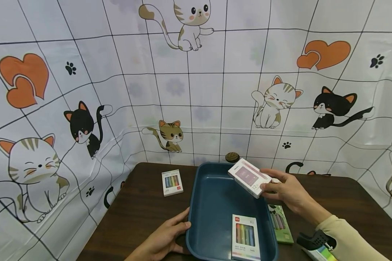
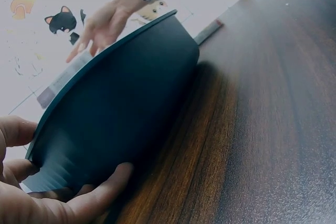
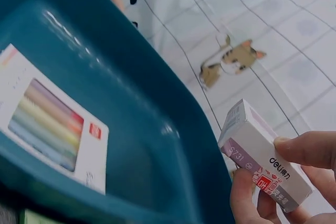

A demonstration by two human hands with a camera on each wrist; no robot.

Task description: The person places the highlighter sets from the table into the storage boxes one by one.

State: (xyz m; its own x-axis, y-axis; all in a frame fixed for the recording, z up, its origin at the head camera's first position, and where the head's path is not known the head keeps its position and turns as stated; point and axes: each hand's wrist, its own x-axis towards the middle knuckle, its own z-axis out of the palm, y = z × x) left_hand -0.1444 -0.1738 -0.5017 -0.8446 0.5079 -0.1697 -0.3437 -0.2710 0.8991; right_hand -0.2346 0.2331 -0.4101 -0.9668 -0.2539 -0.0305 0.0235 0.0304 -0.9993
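Observation:
My right hand (image 1: 289,192) grips a white box (image 1: 248,177) with a purple label above the right back part of a blue plastic tray (image 1: 212,195). In the right wrist view the thumb and fingers pinch the white box (image 3: 265,163), printed "deli" and "S731"; its contents are hidden. My left hand (image 1: 166,233) holds the tray's left side, with fingers at the rim and others lower against the outer wall (image 2: 115,103) in the left wrist view. Inside the tray lies a white box of coloured sticks (image 1: 245,235), shown through a window; it also appears in the right wrist view.
A smaller white box of coloured sticks (image 1: 172,183) lies left of the tray on the dark wooden table (image 1: 130,203). To the right are a green box (image 1: 281,224) and a multicoloured pack (image 1: 323,253), partly under the right wrist. A cat-patterned sheet (image 1: 202,90) hangs behind.

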